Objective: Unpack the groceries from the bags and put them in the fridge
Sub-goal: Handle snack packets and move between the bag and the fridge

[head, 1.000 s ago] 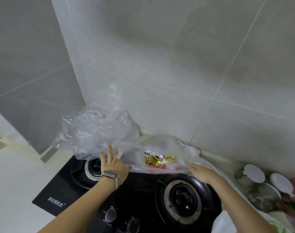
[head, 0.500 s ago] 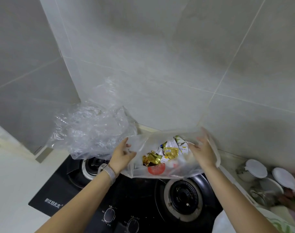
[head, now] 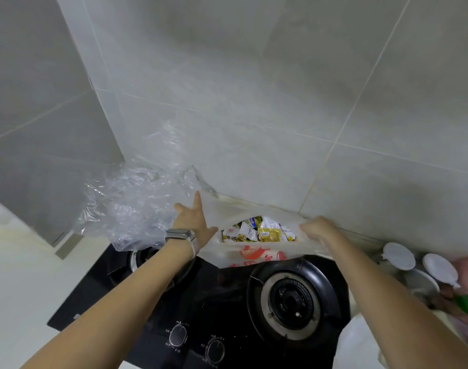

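A white plastic bag with red print sits on the black gas stove, its mouth pulled wide. Inside lie several small snack packets, yellow, white and green. My left hand, a watch on its wrist, holds the bag's left rim with the fingers stretched up along it. My right hand grips the right rim with curled fingers. A crumpled clear plastic bag lies to the left, over the left burner.
Grey tiled walls meet in a corner just behind the bags. The right burner and two knobs lie in front. White-lidded jars stand at the right, with another white bag below them.
Both hands have spread the white bag's mouth wider and lifted its rim. The packets inside show more plainly, and the red print now faces me.
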### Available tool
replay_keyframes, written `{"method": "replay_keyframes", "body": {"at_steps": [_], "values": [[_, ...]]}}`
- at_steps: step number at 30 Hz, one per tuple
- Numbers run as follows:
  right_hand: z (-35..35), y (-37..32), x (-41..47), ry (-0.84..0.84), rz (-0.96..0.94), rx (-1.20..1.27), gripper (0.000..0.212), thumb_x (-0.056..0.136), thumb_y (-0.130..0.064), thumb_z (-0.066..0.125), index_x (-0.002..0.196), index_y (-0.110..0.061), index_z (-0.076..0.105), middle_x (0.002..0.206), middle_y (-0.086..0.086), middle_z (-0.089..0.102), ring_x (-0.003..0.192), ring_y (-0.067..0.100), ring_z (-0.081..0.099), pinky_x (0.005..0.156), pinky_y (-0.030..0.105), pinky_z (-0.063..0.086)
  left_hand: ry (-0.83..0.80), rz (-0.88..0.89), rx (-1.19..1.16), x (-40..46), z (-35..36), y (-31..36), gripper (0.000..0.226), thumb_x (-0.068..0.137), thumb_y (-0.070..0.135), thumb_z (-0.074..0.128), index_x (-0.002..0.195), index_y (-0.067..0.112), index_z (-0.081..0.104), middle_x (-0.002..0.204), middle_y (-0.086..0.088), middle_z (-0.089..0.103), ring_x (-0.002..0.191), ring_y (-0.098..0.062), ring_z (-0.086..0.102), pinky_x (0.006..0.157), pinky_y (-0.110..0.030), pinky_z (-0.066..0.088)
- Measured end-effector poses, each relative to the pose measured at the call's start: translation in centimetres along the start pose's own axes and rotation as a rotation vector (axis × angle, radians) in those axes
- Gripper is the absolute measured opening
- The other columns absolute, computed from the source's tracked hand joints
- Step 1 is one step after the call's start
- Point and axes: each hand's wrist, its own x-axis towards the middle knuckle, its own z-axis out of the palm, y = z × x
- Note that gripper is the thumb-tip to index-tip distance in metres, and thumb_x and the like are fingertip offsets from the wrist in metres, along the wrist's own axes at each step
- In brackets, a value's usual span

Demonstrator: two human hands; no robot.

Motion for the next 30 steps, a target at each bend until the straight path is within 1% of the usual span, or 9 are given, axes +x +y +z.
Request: {"method": "replay_keyframes", "body": {"at_steps": [3, 5, 6, 8, 10, 15, 21, 25, 30], "values": [[-0.6, -1.9, -1.0, 0.038, -0.001, 0.487, 0.019, 0.089, -0.023, 0.056, 0.075, -0.01, 0.053, 0.057, 0.004, 0.041, 0.048, 0.02, 0.038, 0.047, 0.023, 0.026, -0.143, -0.014, 0.094, 0.9, 1.1, -1.4, 0.1, 0.079, 0.047, 0.066, 0.148, 0.005, 0.007, 0.111, -0.015, 0.057, 0.085, -0.027, 0.062, 0.071, -0.032, 0.051], [-0.7, -2.6, -1.9, 0.01, 0.032, 0.707, 0.019, 0.089, -0.026, 0.054, 0.076, -0.016, 0.047, 0.057, 0.001, 0.029, 0.042, 0.015, 0.026, 0.047, 0.02, 0.017, -0.257, -0.005, 0.042, 0.9, 1.8, -2.2, 0.045, 0.087, 0.038, 0.058, 0.114, 0.003, 0.052, 0.085, -0.005, 0.057, 0.079, -0.023, 0.056, 0.065, -0.027, 0.046], [-0.8, -2.7, -2.3, -0.014, 0.056, 0.797, 0.019, 0.09, -0.031, 0.054, 0.079, -0.017, 0.047, 0.056, 0.0, 0.025, 0.042, 0.014, 0.021, 0.049, 0.02, 0.015, -0.282, -0.014, -0.086, 0.7, 2.1, -2.3, 0.025, 0.092, 0.031, 0.052, 0.09, 0.006, 0.056, 0.078, -0.004, 0.053, 0.075, -0.022, 0.053, 0.061, -0.025, 0.042], [-0.9, -2.9, -3.1, -0.04, 0.085, 0.936, 0.025, 0.092, -0.041, 0.052, 0.081, -0.019, 0.049, 0.052, -0.002, 0.021, 0.04, 0.013, 0.017, 0.053, 0.022, 0.014, -0.311, -0.101, -0.527, 0.5, 2.4, -2.4, 0.024, 0.096, 0.019, 0.046, 0.076, 0.007, 0.054, 0.071, -0.007, 0.052, 0.063, -0.021, 0.049, 0.054, -0.025, 0.042], [-0.9, -3.0, -3.7, -0.034, 0.073, 1.061, 0.035, 0.093, -0.051, 0.049, 0.077, -0.021, 0.048, 0.043, -0.006, 0.023, 0.031, 0.009, 0.017, 0.051, 0.021, 0.013, -0.286, -0.18, -0.873, 0.4, 2.1, -2.0, 0.022, 0.095, 0.017, 0.046, 0.085, 0.001, 0.057, 0.069, -0.015, 0.055, 0.057, -0.023, 0.052, 0.057, -0.034, 0.052], [-1.3, -3.8, -5.9, -0.11, -0.049, 1.533, 0.04, 0.097, -0.044, 0.049, 0.064, -0.027, 0.035, 0.036, -0.013, 0.023, 0.025, 0.005, 0.018, 0.028, 0.014, 0.011, -0.155, -0.095, -1.078, -2.1, -1.0, 0.8, 0.035, 0.098, 0.02, 0.038, 0.065, 0.01, 0.046, 0.032, 0.001, 0.039, 0.027, -0.013, 0.036, 0.037, -0.022, 0.029], [-4.7, -5.2, -12.0, -0.2, -0.198, 1.544, 0.049, 0.095, -0.049, 0.049, 0.055, -0.024, 0.034, 0.035, -0.011, 0.022, 0.025, 0.005, 0.016, 0.029, 0.014, 0.009, 0.02, 0.079, -1.216, -6.1, -7.4, -0.1, 0.037, 0.093, 0.012, 0.04, 0.056, 0.014, 0.041, 0.039, 0.008, 0.042, 0.037, -0.012, 0.04, 0.034, -0.015, 0.029], [-6.3, -5.8, -17.1, -0.386, -0.32, 1.457, 0.05, 0.096, -0.052, 0.042, 0.057, -0.024, 0.03, 0.035, -0.011, 0.02, 0.025, 0.003, 0.015, 0.034, 0.018, 0.006, 0.051, 0.127, -1.158, -9.6, -10.7, -2.5, 0.043, 0.091, 0.016, 0.039, 0.047, 0.019, 0.037, 0.043, 0.007, 0.033, 0.035, -0.011, 0.028, 0.034, -0.014, 0.019], [-5.8, -5.3, -22.7, -0.413, -0.279, 1.267, 0.052, 0.093, -0.056, 0.047, 0.056, -0.023, 0.03, 0.038, -0.011, 0.02, 0.025, 0.004, 0.012, 0.03, 0.013, 0.012, 0.001, 0.147, -1.184, -15.3, -11.7, -4.8, 0.056, 0.091, 0.01, 0.035, 0.036, 0.02, 0.039, 0.035, 0.007, 0.032, 0.028, -0.007, 0.026, 0.031, -0.012, 0.02]]}}
